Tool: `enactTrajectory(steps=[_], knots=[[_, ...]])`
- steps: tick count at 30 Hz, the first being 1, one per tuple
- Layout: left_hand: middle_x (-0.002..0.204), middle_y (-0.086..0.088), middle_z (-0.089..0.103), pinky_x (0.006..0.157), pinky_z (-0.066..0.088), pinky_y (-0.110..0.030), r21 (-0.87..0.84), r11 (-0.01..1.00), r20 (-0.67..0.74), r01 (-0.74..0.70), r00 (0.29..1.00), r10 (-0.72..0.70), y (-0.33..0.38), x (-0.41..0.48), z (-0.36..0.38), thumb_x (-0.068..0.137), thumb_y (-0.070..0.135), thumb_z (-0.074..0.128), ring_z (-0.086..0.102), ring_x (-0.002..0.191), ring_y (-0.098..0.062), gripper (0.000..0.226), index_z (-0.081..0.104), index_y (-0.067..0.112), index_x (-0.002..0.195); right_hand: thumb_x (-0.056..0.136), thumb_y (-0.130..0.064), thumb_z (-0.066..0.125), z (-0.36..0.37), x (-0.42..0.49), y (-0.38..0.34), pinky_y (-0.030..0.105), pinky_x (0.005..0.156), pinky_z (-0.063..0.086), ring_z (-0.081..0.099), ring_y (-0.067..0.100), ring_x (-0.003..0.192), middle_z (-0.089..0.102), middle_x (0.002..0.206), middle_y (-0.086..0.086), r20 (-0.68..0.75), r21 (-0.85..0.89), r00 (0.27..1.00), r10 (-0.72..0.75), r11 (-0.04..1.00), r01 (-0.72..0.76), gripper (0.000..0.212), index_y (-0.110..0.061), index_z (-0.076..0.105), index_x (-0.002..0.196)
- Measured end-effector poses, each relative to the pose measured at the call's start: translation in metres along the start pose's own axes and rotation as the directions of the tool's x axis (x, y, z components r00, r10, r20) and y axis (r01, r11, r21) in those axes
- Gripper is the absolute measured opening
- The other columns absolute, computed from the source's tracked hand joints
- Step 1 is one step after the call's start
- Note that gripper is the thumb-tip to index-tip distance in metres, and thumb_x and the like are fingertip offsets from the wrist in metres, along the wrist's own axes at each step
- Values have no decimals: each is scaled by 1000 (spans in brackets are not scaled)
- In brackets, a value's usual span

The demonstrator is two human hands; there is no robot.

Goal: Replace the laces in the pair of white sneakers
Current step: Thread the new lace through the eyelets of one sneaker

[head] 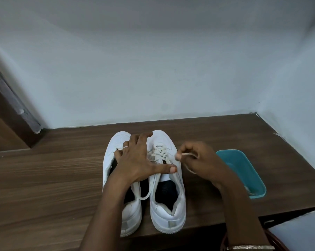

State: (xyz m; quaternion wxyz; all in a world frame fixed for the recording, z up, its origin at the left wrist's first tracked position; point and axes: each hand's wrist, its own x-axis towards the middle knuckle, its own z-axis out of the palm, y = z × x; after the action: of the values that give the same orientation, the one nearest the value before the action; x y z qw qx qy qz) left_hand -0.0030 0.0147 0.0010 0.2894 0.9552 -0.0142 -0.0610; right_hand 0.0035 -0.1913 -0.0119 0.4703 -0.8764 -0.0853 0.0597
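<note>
Pinching lace (160,153) w/ R grip (202,164), L grip (135,160) flat (fingers spread) — pressing both sneakers (168,216)

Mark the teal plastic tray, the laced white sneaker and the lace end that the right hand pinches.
Teal plastic tray (243,165): head view, bare inner floor.
Laced white sneaker (171,214): head view, heel.
Cream lace end (187,154): head view, stretch just outside the right hand (203,160).
</note>
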Motion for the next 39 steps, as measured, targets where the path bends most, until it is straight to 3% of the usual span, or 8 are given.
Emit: enactTrajectory(steps=[8,13,17,19,26,32,35,39], knots=[[148,8,31,115,19,-55,-18,1000,15,7,1000,-7,2,-1,0,45,83,76,29,142,-25,119,25,43,145,106,-22,44,-25,-9,2,16,40,34,48,8,51,77,101,7,-335,717,906,259,694,67,24,-12,53,87],[142,10,31,108,21,-49,7,999,-28,-38,999,38,3,-1,-1,43,82,77,26,138,-22,115,29,47,142,101,-30,56,-31,-8,4,15,34,29,37,1,39,51,56,-7,-374,853,798,473,513,96,22,-22,57,80],[137,11,29,110,23,-50,13,1000,-26,-25,999,26,-2,1,1,40,87,74,26,136,-23,115,29,51,139,87,-28,75,-32,-10,9,21,49,41,48,7,64,54,67,-11,-493,712,746,447,701,51,19,-28,60,76],[137,11,29,111,23,-53,10,1000,-11,-19,1000,19,-3,1,1,39,89,72,27,135,-23,115,28,52,139,83,-30,79,-28,-10,6,25,59,43,56,7,70,62,70,-15,-484,520,829,282,854,13,16,-27,65,76],[136,10,36,111,28,-51,15,1000,-7,-11,1000,11,-6,3,3,36,93,67,34,132,-22,119,30,48,140,84,-44,76,5,0,-5,16,57,49,65,-3,68,70,71,-13,31,-135,998,46,990,-41,18,-28,73,77],[139,9,35,112,26,-49,16,1000,-13,-4,1000,4,-6,3,3,37,92,68,33,134,-22,120,29,46,141,100,-36,57,2,-5,-1,35,66,50,60,13,72,68,83,10,85,7,994,69,998,-70,26,-14,64,88],[144,9,33,114,19,-52,25,1000,0,13,1000,-13,-5,1,2,39,92,68,28,139,-24,120,26,46,142,106,-35,44,-4,-9,-2,15,65,44,55,-5,71,60,81,-8,-60,102,993,105,990,-98,26,-20,60,92],[144,8,35,115,19,-53,15,1000,18,15,1000,-15,-4,1,1,39,92,67,28,140,-24,120,26,46,142,105,-34,46,-12,-10,0,22,61,46,49,7,69,64,83,-10,-237,470,947,219,878,-85,21,-26,60,92]])
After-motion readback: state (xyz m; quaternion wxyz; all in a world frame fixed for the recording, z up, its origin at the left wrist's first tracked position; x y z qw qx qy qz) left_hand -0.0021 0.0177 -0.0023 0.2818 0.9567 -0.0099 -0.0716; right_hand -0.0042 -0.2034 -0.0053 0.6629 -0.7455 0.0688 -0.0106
